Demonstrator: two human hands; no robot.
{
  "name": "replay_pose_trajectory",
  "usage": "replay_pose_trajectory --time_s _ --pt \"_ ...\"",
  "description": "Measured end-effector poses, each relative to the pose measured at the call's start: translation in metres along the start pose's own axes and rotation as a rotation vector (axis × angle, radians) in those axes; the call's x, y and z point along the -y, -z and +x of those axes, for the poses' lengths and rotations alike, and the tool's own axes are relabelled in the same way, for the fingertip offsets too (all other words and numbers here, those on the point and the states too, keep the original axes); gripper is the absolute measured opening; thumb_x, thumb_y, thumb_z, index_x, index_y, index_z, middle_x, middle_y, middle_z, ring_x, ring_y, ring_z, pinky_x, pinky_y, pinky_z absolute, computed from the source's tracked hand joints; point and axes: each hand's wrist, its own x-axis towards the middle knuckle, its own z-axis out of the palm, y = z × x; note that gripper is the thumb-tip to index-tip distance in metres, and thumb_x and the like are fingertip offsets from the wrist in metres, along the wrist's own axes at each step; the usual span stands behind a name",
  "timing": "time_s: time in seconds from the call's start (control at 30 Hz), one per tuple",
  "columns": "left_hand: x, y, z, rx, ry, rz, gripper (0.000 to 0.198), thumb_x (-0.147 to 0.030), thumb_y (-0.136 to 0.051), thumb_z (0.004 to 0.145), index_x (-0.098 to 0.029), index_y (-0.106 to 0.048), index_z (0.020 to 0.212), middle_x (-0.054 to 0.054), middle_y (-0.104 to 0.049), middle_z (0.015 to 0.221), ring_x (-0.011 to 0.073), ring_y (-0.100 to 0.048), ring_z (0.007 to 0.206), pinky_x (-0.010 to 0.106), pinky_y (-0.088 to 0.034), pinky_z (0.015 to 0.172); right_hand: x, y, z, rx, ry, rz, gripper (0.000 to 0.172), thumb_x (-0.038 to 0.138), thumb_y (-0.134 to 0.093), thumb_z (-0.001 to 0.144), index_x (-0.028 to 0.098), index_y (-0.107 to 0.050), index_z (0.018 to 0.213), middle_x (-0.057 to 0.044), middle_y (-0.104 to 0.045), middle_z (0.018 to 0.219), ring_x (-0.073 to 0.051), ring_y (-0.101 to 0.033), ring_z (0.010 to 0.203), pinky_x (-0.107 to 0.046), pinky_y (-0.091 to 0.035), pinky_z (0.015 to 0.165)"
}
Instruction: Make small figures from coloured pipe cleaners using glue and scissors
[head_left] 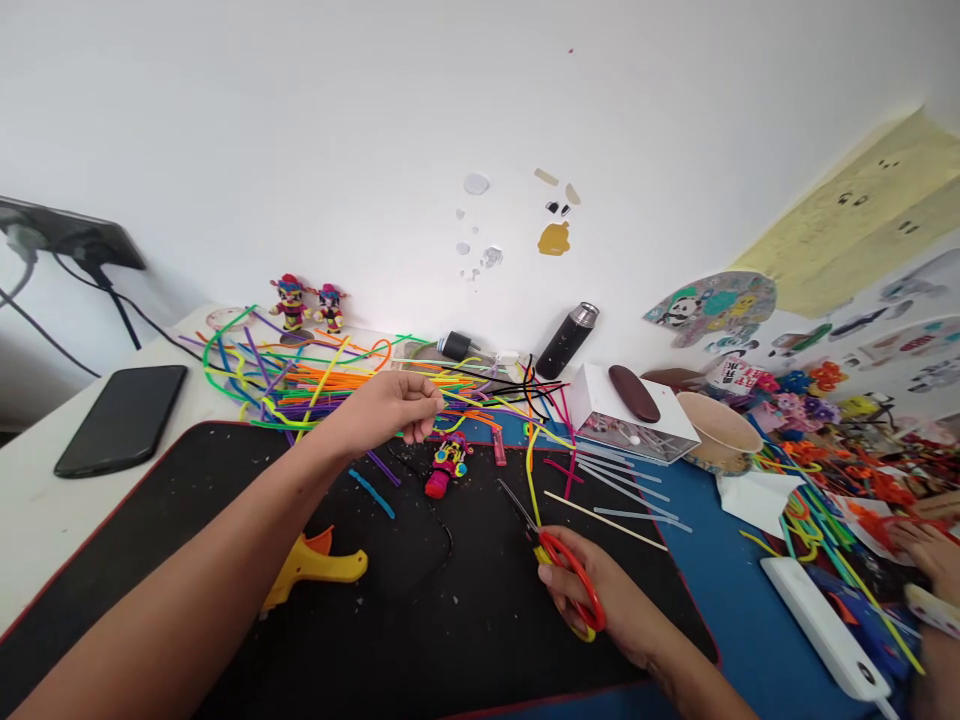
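Observation:
My left hand (394, 408) hovers over the black mat (225, 500), fingers pinched together on a thin pipe cleaner at the edge of the colourful pipe cleaner pile (315, 380). Just below it lies a small pink and multicoloured pipe-cleaner figure (448, 464). My right hand (600, 590) rests on the mat and grips red-and-yellow scissors (559, 560), blades pointing up-left towards a yellow pipe cleaner (531, 470).
A yellow glue gun (315, 565) and a blue pipe-cleaner piece (371, 493) lie on the mat. A black phone (124, 418) sits left, two finished figures (307, 303) at the back, a black flask (568, 340), clear box (637, 415), white power strip (821, 625). Another person's hand (930, 550) works at right.

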Motion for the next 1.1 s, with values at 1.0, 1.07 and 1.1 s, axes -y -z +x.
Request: replay_pose_trajectory --time_s 1.0,1.07,1.1 --pt "-0.001 -0.016 0.002 -0.157 -0.033 -0.220 0.032 -0.044 -0.082 0.072 -0.019 -0.062 0.078 -0.004 -0.062 0.053 0.0113 -0.054 0.046 0.022 -0.044 0.048 0.064 -0.093 0.063 0.078 0.461 0.274 0.061 0.070 -0.068 0.091 0.018 -0.058 0.122 -0.003 -0.071 0.083 -0.015 -0.066 0.049 -0.026 -0.048 0.048" --pt "-0.001 -0.020 0.002 -0.152 -0.033 -0.215 0.033 -0.045 -0.080 0.074 -0.019 -0.061 0.079 -0.004 -0.061 0.054 0.0110 -0.053 0.046 0.023 -0.045 0.048 0.067 -0.098 0.064 0.053 0.454 0.274 0.062 0.071 -0.070 0.089 0.018 -0.058 0.120 -0.002 -0.070 0.081 -0.014 -0.065 0.047 -0.026 -0.048 0.046" --pt "-0.001 -0.022 0.001 -0.148 -0.034 -0.210 0.032 -0.045 -0.078 0.075 -0.019 -0.062 0.080 -0.004 -0.061 0.054 0.0108 -0.053 0.046 0.023 -0.045 0.048 0.069 -0.100 0.065 0.043 0.453 0.274 0.063 0.072 -0.070 0.089 0.018 -0.058 0.120 -0.002 -0.070 0.080 -0.014 -0.065 0.047 -0.025 -0.048 0.047"
